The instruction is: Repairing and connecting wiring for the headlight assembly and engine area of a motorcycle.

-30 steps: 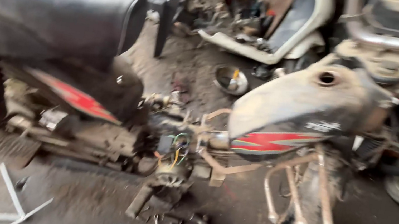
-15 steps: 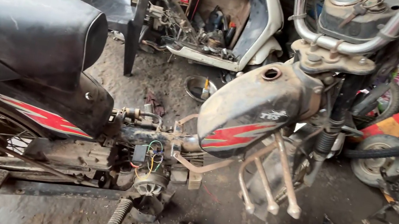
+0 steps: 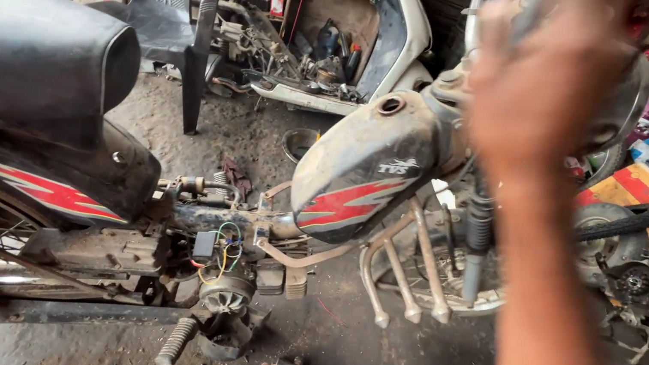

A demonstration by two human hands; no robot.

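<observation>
The right hand, off frame a moment ago, is now rising blurred at one o'clock toward the moped's handlebar area; finger state cannot be told. The grey fuel tank is sitting at centre, untouched. The left hand is showing nowhere

Beside the raised right hand, the fuel tank is seen as dusty, matt painted metal. Farther off, the seat is finished in smooth black vinyl; the chair is moulded plastic.
</observation>
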